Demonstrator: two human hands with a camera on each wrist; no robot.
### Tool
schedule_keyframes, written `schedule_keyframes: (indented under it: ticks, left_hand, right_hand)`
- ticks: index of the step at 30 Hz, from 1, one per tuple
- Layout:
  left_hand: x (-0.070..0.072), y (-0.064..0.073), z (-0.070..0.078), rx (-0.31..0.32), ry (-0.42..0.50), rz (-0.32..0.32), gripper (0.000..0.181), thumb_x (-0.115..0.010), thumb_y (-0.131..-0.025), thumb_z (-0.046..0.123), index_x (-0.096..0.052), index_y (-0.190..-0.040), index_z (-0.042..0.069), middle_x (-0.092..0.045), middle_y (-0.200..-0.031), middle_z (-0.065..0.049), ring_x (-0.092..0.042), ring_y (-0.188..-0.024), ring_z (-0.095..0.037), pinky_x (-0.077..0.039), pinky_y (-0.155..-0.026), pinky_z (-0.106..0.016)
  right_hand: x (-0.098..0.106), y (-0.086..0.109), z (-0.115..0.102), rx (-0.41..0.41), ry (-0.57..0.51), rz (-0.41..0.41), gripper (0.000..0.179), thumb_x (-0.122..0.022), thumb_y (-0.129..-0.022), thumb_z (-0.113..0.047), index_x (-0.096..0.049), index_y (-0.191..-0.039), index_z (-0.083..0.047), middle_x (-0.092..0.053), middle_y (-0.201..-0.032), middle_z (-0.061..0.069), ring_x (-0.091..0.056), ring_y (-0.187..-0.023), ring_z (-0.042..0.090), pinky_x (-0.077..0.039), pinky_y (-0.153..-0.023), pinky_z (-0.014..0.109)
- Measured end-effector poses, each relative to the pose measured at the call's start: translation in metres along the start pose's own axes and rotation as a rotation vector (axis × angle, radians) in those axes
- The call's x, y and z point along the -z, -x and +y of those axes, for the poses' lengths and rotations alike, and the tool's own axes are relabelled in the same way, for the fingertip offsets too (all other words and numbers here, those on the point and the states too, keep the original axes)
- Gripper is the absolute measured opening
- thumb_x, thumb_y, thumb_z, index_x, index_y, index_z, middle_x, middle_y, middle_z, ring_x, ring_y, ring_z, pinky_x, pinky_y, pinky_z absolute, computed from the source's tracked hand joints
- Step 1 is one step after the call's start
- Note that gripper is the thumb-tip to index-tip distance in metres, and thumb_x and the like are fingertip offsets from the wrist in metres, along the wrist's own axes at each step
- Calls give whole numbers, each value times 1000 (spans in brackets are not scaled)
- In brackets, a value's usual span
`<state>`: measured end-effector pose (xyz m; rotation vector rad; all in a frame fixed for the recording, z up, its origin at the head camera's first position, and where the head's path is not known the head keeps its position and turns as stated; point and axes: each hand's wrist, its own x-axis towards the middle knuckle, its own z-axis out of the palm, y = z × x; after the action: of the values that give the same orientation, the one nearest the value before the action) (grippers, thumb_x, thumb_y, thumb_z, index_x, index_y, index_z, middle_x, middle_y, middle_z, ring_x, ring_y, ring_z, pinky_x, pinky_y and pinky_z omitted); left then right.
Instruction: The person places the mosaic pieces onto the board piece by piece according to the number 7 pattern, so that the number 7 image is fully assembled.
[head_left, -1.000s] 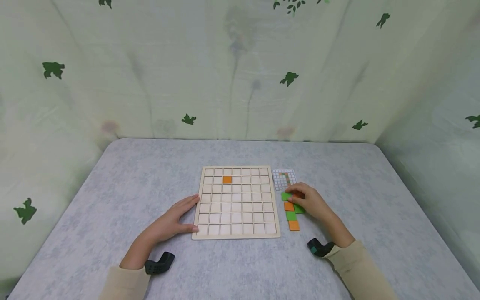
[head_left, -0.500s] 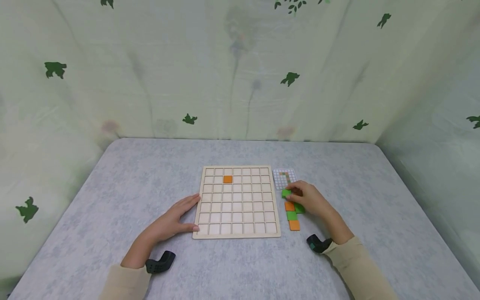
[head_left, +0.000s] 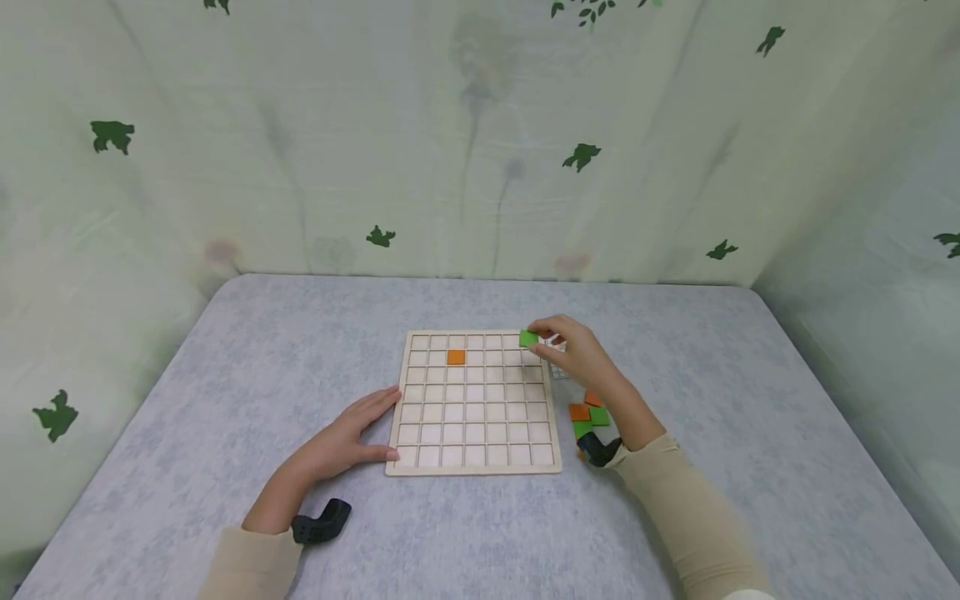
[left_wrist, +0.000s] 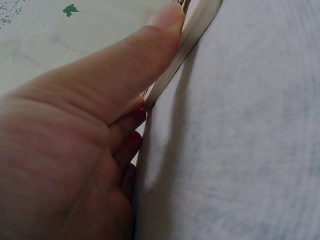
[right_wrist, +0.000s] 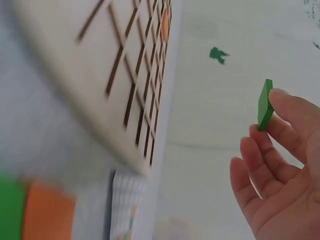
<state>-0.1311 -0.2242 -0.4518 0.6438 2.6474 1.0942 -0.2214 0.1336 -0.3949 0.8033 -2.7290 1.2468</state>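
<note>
Left hand (head_left: 345, 442) lies flat on the bench (head_left: 225, 400), fingers straight and resting against the board's (head_left: 474, 403) near-left corner. In the left wrist view the thumb (left_wrist: 125, 60) lies right along the board's edge: a loose, open brace, holding nothing. That's good, because a light board like this would likely slide under a push from the other side.

On the board, one orange tile (head_left: 455, 357) sits in the second row, third cell from the left. Every other cell looks bare.

Now to the right hand (head_left: 577, 354), up at the board's far-right corner. Its grip is a fingertip pinch on a green tile (head_left: 528, 337), shown edge-on in the right wrist view, with the other fingers relaxed below it. The tile is in the air, just above the top row near the right end.

To do this well, I'd say level the tile first, since it's tilted in the pinch. Bring it square over one cell, lower it flat and let go only once it's seated inside the grid lines.

Just right of the board, the small pattern card (head_left: 558, 342) lies mostly under that hand. Nearer, the spare tiles (head_left: 588, 414), orange and green, lie beside the wrist.
</note>
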Motion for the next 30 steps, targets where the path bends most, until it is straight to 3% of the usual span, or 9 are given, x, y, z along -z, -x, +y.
schedule_keyframes:
  ticks: [11,19,24,30]
  left_hand:
    - [0,-1,0,0,11,-3,90,-70,-73,42,-25,-142,4,-22,-146,-13,-14,-132,-35,-16,-101,-55]
    - [0,-1,0,3,18,0,91,-71,-73,41,-26,-142,4,-22,-145,-14,-14,-132,-35,-16,-101,-55]
    - [0,-1,0,5,15,-1,91,-71,-73,42,-26,-141,3,-22,-145,-15,-15,-131,-36,-16,-100,-55]
    - [0,-2,0,3,16,0,91,-71,-73,42,-26,-141,3,-22,-145,-15,-15,-131,-36,-17,-100,-55]
  right_hand:
    - [-41,-41,-10,-14,-77,-6,31,-64,-85,-19,-61,-113,-6,-56,-106,6,-52,-94,18,-45,-78,28]
    - [-62,-46,1,-39,-94,-98,29,-63,-85,-13,-61,-112,-4,-57,-106,7,-53,-93,19,-46,-77,27]
    - [-70,-48,9,-81,-30,-179,30,-64,-84,-21,-62,-111,-8,-56,-104,3,-52,-90,14,-45,-76,25]
    - [-72,-49,11,-44,31,-231,28,-64,-85,-21,-63,-110,-9,-56,-98,1,-49,-83,13,-43,-70,27]
